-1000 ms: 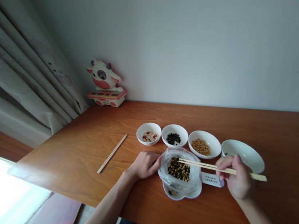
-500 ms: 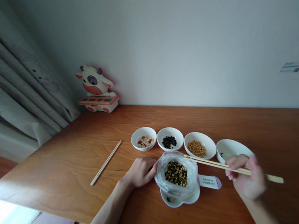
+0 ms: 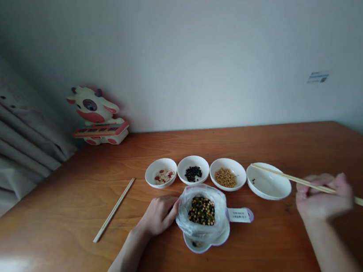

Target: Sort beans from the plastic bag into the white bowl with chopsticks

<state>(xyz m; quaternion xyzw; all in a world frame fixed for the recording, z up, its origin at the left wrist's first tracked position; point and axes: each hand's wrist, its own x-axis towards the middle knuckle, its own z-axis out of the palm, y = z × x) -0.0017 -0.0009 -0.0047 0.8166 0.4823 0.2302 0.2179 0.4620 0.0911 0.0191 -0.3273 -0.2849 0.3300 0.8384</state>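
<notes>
My right hand (image 3: pixel 325 197) is closed around a pair of chopsticks (image 3: pixel 291 176). Their tips reach over the left rim of the rightmost white bowl (image 3: pixel 271 190), which has a few small dark bits inside. My left hand (image 3: pixel 159 215) rests on the table, fingers curled and thumb at the left edge of a clear plastic bag (image 3: pixel 184 219). The folded-open bag holds a mix of yellow, green and black beans (image 3: pixel 203 211). It sits on a white divided dish (image 3: pixel 219 240) with a purple edge and a labelled handle (image 3: pixel 239 215).
Three more white bowls stand in the row: one with pale and red pieces (image 3: pixel 163 176), one with black beans (image 3: pixel 193 173), one with yellow beans (image 3: pixel 226 177). Another pair of chopsticks (image 3: pixel 113 210) lies left. A cow toy keyboard (image 3: pixel 100 118) stands by the wall near a curtain (image 3: pixel 3 143).
My right hand has carried the chopsticks from above the bag up and right to the rightmost bowl. The view has shifted slightly right; my left hand stays beside the bag.
</notes>
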